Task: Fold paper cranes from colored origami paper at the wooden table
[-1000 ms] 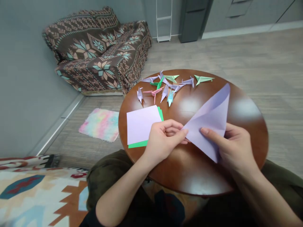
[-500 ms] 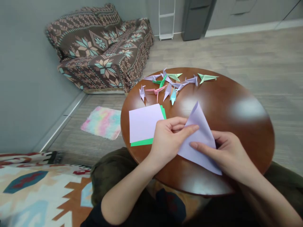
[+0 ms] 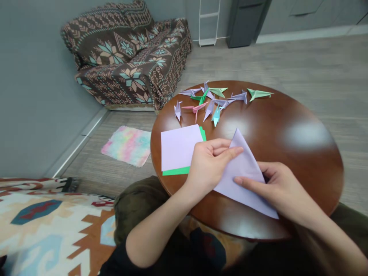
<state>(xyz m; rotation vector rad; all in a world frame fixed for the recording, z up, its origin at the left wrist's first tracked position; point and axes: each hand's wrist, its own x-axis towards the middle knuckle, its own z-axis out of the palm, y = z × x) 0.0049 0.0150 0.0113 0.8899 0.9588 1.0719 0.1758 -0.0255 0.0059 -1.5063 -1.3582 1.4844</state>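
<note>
A sheet of lilac origami paper, doubled over into a triangle, is held between both hands above the near part of the round table. My left hand pinches its left edge, thumb on the front face and fingers behind. On the right side, my right hand grips the sheet with the thumb laid flat across the front; its other fingers are mostly hidden behind the paper. Left of my left hand lies a stack of square paper, lilac on top with green sheets showing below.
Several folded paper cranes in lilac, green, pink and blue are gathered at the far side of the brown table. A patterned sofa stands beyond, with a fluffy pastel mat on the floor.
The paper's top corner has closed from a rounded open loop to a flatter, sharper point. Both hands keep their hold. The whole view has shifted slightly.
</note>
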